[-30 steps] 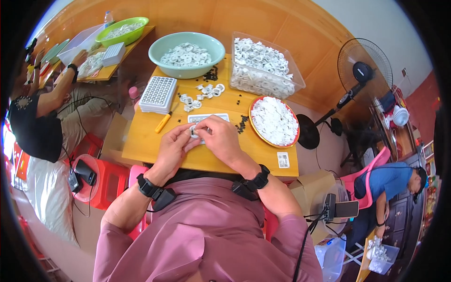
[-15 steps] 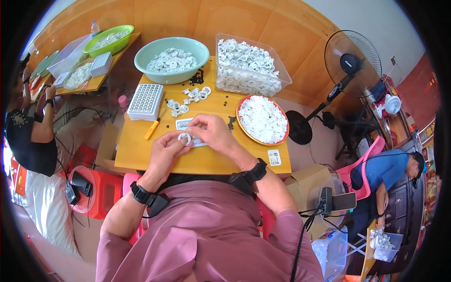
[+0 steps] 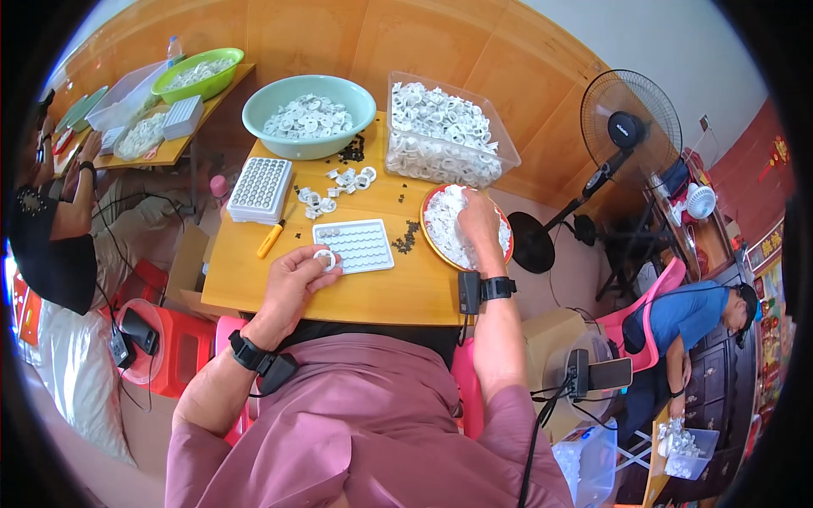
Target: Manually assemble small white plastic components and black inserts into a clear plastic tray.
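Observation:
A small white plastic ring (image 3: 325, 257) is pinched between the thumb and fingers of my left hand (image 3: 298, 275), just over the near left corner of a white tray (image 3: 377, 264). The tray has rows of small hollows, with a few round pieces in its far left corner. My right hand (image 3: 479, 222) reaches down into a heap of small white plastic parts (image 3: 445, 227) on a red-rimmed plate (image 3: 430, 248). Its fingertips are hidden by the hand and the heap, so I cannot see what they hold.
Loose white rings (image 3: 347, 180) and small black pieces (image 3: 406, 239) lie on the table (image 3: 254, 284). A yellow-handled tool (image 3: 270, 241) rests beside stacked trays (image 3: 258, 188). Behind stand a filled green basin (image 3: 360, 127) and clear bin (image 3: 449, 169). A fan (image 3: 627, 131) is at right.
My right hand has left the ring and moved right to the heap on the plate. My left hand keeps the ring, slightly lower and further left. The white tray is now uncovered.

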{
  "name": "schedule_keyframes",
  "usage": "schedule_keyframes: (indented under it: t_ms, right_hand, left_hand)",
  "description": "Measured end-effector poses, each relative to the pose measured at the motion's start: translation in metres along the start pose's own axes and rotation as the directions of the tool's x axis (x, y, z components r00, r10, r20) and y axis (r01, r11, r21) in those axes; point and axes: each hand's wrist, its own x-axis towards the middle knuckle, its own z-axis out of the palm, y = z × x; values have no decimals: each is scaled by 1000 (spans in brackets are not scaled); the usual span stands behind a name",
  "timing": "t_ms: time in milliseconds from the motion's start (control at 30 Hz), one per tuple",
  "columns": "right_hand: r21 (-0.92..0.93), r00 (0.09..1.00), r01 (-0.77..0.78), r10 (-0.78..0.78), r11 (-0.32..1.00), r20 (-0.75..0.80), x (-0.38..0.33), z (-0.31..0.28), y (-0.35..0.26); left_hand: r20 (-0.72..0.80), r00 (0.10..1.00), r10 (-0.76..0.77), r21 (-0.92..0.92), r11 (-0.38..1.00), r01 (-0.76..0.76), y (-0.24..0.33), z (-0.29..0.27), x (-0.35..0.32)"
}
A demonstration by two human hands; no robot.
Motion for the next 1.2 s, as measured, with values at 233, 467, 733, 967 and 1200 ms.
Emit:
schedule_keyframes:
  t_ms: [233,467,733,967,1200]
  right_hand:
    - [-20,967,2,3,1000,256,-3,-29,-29]
    - [180,916,16,-86,984,391,4,-45,-22]
    - [85,898,-8,-30,996,439,4,-64,-29]
    - [57,944,8,-26,998,329,-1,-57,-37]
    - [127,969,-1,-31,992,246,3,-53,-33]
  left_hand:
    - [22,1000,13,-209,978,-8,1,-7,1]
    - [73,997,17,-258,966,3,0,-7,0]
    - [92,996,-11,-287,957,37,1,-7,-1]
    - [96,995,-17,-307,951,45,2,-8,-2]
    - [102,995,-12,-315,948,44,2,-8,-2]
